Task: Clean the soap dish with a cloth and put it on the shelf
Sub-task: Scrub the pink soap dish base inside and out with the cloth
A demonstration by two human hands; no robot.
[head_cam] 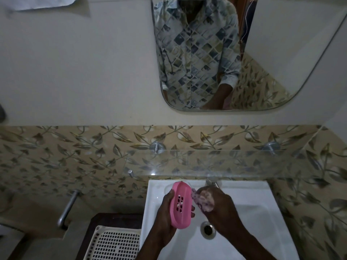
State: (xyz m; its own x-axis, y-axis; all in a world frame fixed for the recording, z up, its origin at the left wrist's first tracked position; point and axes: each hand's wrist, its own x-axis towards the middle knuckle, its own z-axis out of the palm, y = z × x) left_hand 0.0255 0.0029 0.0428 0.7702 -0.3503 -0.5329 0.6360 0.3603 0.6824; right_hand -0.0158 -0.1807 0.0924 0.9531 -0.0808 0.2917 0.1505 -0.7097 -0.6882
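Left hand [165,214] grips soap dish [181,205] on edge over sink [244,186]. Right hand [223,211] clutches bunched cloth [205,200] beside it. Risk: hard wiping could knock the dish loose into the basin.

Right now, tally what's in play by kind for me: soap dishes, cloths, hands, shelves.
soap dish: 1
cloth: 1
hands: 2, left hand and right hand
glass shelf: 1
Total: 5

Smooth pink plastic soap dish [181,205]
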